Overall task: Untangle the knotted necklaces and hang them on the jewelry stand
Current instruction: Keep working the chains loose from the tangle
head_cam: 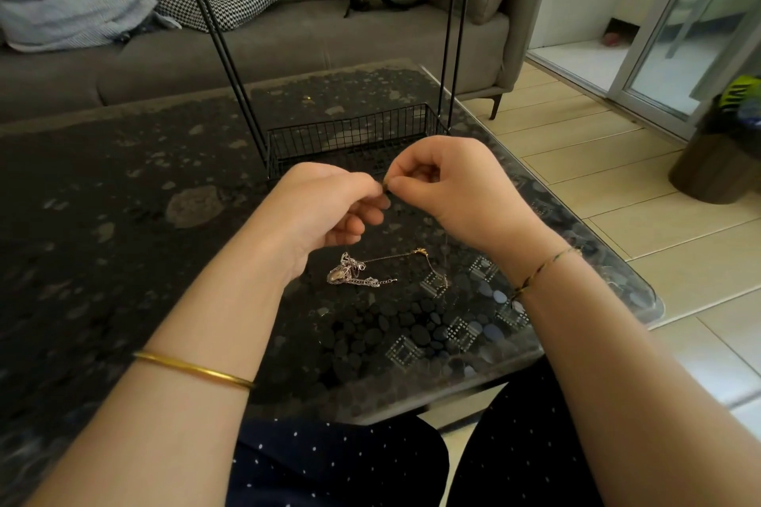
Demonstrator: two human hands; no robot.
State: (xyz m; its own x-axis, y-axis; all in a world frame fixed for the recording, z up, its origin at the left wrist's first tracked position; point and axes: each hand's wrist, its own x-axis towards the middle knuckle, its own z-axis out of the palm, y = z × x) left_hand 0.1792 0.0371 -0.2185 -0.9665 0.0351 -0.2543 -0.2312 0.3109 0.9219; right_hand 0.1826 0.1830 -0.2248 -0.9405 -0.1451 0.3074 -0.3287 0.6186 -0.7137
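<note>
I see L hand (329,206) & R hand (449,185) pinching one chain end (385,188) btwn them; tangled necklaces (354,272) on table (123,226) at 6.

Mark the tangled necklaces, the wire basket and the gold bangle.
tangled necklaces (350,274): head view, silver clump.
wire basket (350,136): head view, mesh wall.
gold bangle (193,371): head view, band on left forearm.

Scene is being lit by daylight from the sliding door (675,25) at right; table (103,218) is being left dim and soft; edges are being bowed by wide-angle distortion.
</note>
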